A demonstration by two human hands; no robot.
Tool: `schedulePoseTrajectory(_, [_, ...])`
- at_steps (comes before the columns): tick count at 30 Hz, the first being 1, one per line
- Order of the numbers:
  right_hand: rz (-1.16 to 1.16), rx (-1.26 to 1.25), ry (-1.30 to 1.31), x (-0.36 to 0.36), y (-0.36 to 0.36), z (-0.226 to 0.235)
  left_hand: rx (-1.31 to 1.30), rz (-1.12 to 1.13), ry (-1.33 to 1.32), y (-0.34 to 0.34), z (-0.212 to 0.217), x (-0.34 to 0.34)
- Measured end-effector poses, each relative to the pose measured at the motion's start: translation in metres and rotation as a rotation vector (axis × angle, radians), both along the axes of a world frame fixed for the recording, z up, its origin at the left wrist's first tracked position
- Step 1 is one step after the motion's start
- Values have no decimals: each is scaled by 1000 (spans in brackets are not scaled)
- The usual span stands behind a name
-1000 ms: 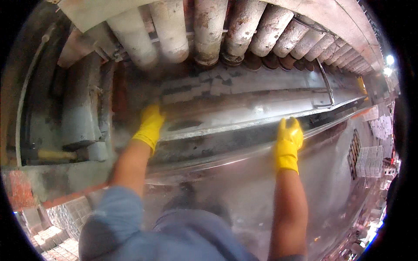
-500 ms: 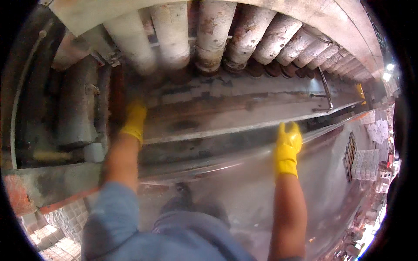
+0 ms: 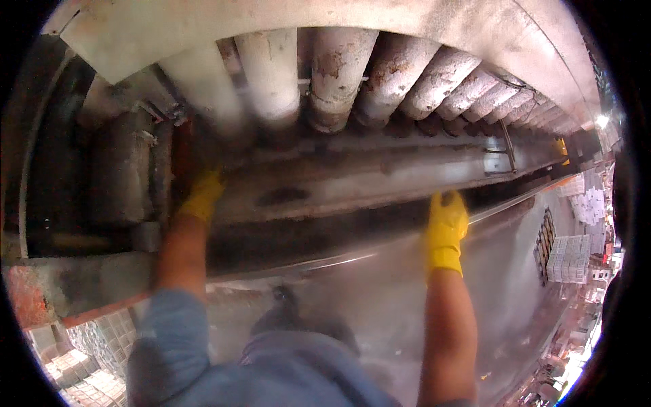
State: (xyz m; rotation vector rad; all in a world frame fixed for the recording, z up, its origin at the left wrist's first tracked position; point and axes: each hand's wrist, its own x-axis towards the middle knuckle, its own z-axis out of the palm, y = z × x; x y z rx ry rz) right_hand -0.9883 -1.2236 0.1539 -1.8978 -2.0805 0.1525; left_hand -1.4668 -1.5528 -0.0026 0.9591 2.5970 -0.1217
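My left hand [image 3: 205, 195], in a yellow rubber glove, reaches into the left end of a long, dirty trough [image 3: 352, 180]. Its fingers are smeared and dim, so what they touch cannot be made out. My right hand [image 3: 447, 224], gloved the same way, rests at the near side of the trough, curled over the shiny metal edge [image 3: 352, 258]. Its bent fingers point away from me, with a small dark gap at the tips. A dark patch [image 3: 282, 197] marks the trough floor between my hands.
Thick, crusted pipes [image 3: 339, 81] line the far side beneath a pale curved panel [image 3: 305, 15]. A thin metal frame [image 3: 508, 146] stands farther along the trough, near a yellow object [image 3: 562, 150]. Stacked pale blocks [image 3: 569, 258] stand at right, more blocks [image 3: 95, 370] lower left.
The view has shifted slightly, and the pipes sit a little lower in it. My left hand has moved slightly nearer and left; my right hand stays at the edge.
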Motion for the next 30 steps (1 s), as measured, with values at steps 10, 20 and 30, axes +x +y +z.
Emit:
schedulePoseTrajectory(10, [-1, -20, 9, -43, 22, 13, 20, 82, -60, 12, 42, -5])
schedulePoseTrajectory(20, [42, 89, -70, -46, 52, -16, 178, -99, -81, 3, 188, 80])
schedulePoseTrajectory(30, [443, 321, -82, 0, 47, -55, 304, 457, 126, -71, 158, 163])
